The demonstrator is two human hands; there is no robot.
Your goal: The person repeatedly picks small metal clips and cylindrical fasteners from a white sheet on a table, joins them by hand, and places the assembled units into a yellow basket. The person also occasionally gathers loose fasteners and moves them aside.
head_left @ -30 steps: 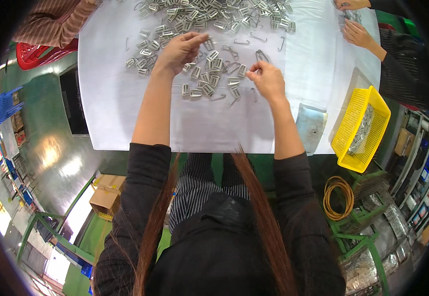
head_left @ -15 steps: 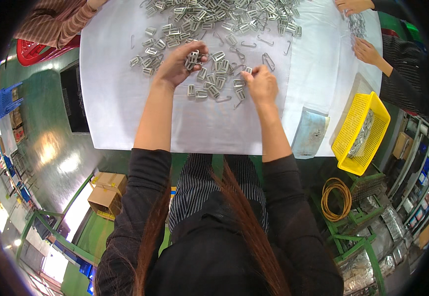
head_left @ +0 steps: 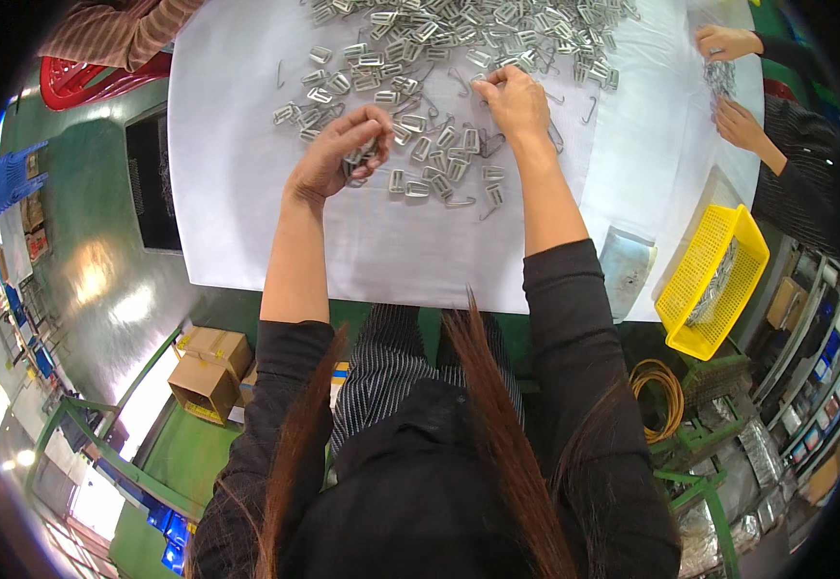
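My left hand (head_left: 341, 152) is curled round a few silver metal slide buckles (head_left: 358, 160), held above the white cloth; the fingers hide part of them. To its right, my right hand (head_left: 517, 102) reaches farther out, thumb and fingertips pinched at the near edge of the big pile. What sits between those fingertips, if anything, is too small to make out. Between and below my hands lies a loose group of buckles (head_left: 439, 164). The large heap of buckles (head_left: 459, 29) spreads over the far side of the table. Bent wire hooks (head_left: 591, 109) lie around my right hand.
White cloth covers the table (head_left: 237, 222). At its right edge stands a yellow plastic basket (head_left: 676, 323) with metal pieces inside, beside a flat plastic packet (head_left: 626, 270). A co-worker's hands (head_left: 743, 125) handle wire pieces at far right; another person's striped sleeve (head_left: 121, 37) shows far left.
My right hand has moved away from the near loose buckles, outward to the big pile. My left hand has drawn slightly nearer and turned, still holding buckles. The whole view has shifted a little.
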